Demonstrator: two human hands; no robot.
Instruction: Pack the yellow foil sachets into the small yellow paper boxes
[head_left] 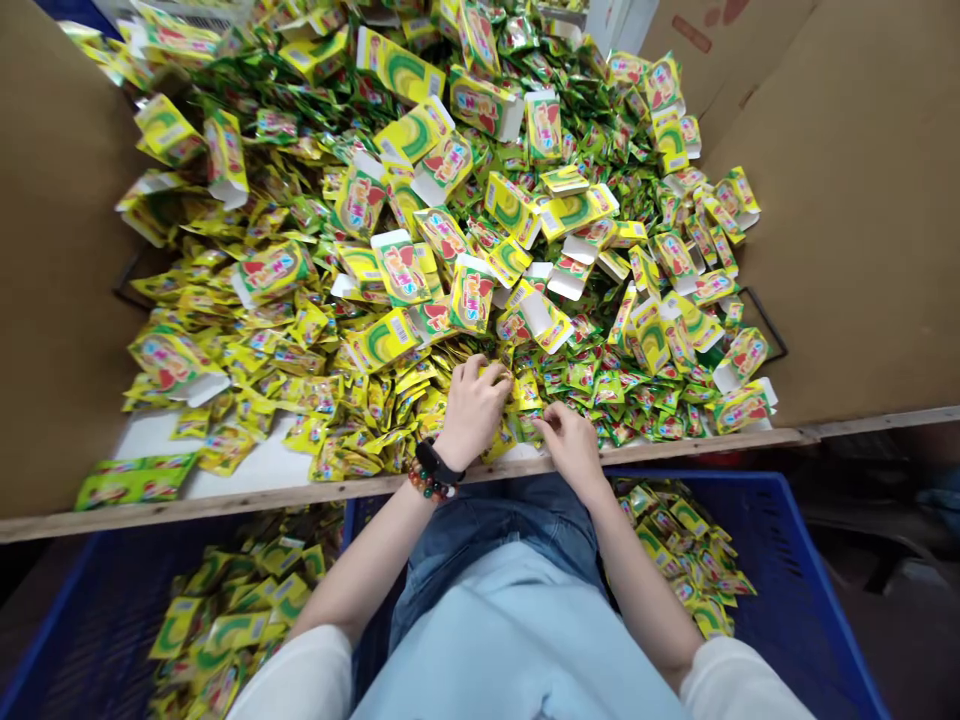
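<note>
Left hand [476,412] curled, fingers [499,375] narrow, pressing into heap of small yellow-green foil sachets [405,400] beside pale wooden board edge [225,503]. Right hand [571,447] pinching narrowly at sachets; hold unclear. Blue plastic crate [780,490] below.

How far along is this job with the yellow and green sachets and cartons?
It looks early on. Done: some sachets already lie in the blue crates by the person's lap. In hand: the left hand and right hand are touching sachets at the pile's near edge. Left: a large heap of sachets and opened cartons still covers the table.
</note>
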